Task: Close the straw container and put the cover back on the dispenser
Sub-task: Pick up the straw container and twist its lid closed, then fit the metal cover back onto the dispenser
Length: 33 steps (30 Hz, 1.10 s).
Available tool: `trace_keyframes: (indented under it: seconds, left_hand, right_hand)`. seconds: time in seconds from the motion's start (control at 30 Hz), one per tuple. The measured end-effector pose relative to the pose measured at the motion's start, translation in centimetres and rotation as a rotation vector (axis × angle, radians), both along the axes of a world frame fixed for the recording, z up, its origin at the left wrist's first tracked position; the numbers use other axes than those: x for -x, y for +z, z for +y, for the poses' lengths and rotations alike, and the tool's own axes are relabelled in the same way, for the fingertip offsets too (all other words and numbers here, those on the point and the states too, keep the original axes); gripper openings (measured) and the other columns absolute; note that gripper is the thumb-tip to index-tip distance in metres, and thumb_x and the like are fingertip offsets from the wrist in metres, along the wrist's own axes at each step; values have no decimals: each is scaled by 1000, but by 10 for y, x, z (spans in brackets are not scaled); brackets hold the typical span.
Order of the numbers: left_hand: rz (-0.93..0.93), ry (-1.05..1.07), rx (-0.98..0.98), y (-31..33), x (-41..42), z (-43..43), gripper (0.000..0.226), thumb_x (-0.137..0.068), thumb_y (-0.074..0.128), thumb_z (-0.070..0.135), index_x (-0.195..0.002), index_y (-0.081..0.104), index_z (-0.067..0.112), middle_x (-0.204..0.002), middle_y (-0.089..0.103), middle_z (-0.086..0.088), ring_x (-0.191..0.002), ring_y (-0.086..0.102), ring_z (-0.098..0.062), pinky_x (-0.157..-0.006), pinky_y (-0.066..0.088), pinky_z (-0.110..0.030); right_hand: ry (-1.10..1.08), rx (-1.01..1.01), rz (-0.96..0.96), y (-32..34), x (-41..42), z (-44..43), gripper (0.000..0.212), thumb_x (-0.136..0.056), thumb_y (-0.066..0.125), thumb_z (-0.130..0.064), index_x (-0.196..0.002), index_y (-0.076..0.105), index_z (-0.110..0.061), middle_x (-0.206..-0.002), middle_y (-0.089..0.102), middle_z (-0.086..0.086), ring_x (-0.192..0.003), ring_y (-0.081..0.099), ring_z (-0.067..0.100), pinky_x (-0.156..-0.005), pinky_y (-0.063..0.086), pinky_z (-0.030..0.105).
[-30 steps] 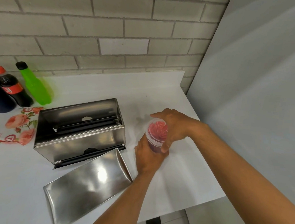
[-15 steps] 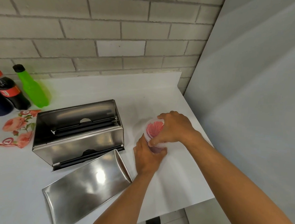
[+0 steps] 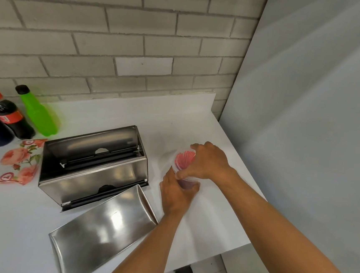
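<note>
Both hands on straw container (image 3: 184,161) — dispenser (image 3: 93,168) uncovered.
Left hand (image 3: 177,192) wraps its body; right hand (image 3: 208,161) fingers curl over the lid — cover (image 3: 100,236) lies on counter (image 3: 4,219).

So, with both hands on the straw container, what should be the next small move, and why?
Probably press the lid fully down. The left hand holds the straw container from below and the right hand rests on its top, yet whether the lid has sealed cannot be seen. The cover lies on the counter beside the open dispenser.
</note>
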<state>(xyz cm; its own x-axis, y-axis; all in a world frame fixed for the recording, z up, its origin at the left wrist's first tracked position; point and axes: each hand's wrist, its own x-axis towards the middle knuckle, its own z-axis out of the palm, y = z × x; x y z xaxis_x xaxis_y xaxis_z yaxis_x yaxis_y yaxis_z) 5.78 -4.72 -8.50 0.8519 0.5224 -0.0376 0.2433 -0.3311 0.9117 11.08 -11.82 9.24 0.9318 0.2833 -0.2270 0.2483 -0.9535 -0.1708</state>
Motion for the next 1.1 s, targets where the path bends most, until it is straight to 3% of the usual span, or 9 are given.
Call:
trace_keyframes:
  seconds: [0.17, 0.3, 0.4, 0.57, 0.67, 0.77, 0.87, 1.0, 1.1]
  left_hand:
    - [45, -106, 101, 10, 7, 6, 114, -61, 101, 41, -156, 39, 27, -139, 59, 4, -124, 60, -24, -105, 55, -44]
    - [88, -182, 133, 28, 34, 9, 123, -77, 94, 26, -169, 13, 28, -168, 31, 3, -149, 40, -19, -117, 39, -28]
    - [65, -181, 196, 47, 60, 16, 106, -82, 90, 24, -165, 25, 30, -162, 41, 5, -141, 50, -16, -114, 47, -33]
    - [-31, -47, 242, 70, 111, 65, 71, -92, 81, 16, -149, 47, 39, -132, 57, 25, -106, 65, 8, -80, 56, -13]
    - [-53, 123, 220, 75, 148, 108, 60, -92, 80, 14, -139, 54, 43, -116, 66, 25, -96, 68, 12, -72, 54, -8]
    - [-33, 293, 129, 77, 188, 147, 50, -93, 79, 20, -132, 58, 46, -110, 67, 31, -95, 64, 18, -73, 51, -7]
    - [-18, 456, 105, 72, 222, 177, 44, -93, 77, 23, -131, 63, 40, -119, 68, 26, -98, 66, 8, -87, 51, -20]
    - [4, 546, 133, 63, 253, 197, 46, -93, 81, 25, -134, 63, 32, -129, 68, 12, -105, 70, -7, -77, 47, -14]
    - [59, 564, 143, 58, 264, 200, 52, -90, 84, 29, -137, 62, 28, -129, 68, 9, -103, 70, -8, -73, 45, -12]
  right_hand:
    - [-25, -51, 34, -3, 7, -5, 124, -53, 78, -83, -156, 38, -26, -147, 50, 7, -135, 48, 30, -100, 48, 41]
    - [-7, -175, -63, 0, 14, -11, 116, -62, 79, -78, -157, 39, -25, -148, 51, 6, -138, 45, 29, -103, 46, 40]
    - [34, -291, -177, 7, 19, -9, 84, -79, 76, -64, -150, 52, -27, -145, 58, 2, -134, 50, 26, -102, 46, 36]
    - [122, -446, -209, 18, 36, 10, 45, -88, 76, -45, -129, 71, -28, -121, 73, -8, -107, 65, 15, -90, 51, 29]
    - [172, -478, -118, 10, 53, 23, 36, -87, 77, -45, -121, 73, -33, -114, 73, -14, -92, 66, 7, -89, 53, 31]
    - [221, -404, 74, -10, 68, 34, 48, -84, 81, -45, -129, 69, -32, -119, 71, -11, -93, 64, 6, -84, 51, 25]
    - [234, -265, 240, -32, 78, 41, 73, -76, 84, -55, -140, 60, -30, -129, 67, -7, -105, 65, 12, -91, 51, 29]
    - [201, -222, 334, -56, 84, 48, 94, -69, 83, -69, -147, 53, -25, -138, 65, -2, -113, 68, 17, -96, 53, 32]
    - [176, -226, 356, -68, 85, 52, 92, -73, 81, -68, -148, 52, -22, -137, 67, 1, -119, 66, 18, -97, 51, 30]
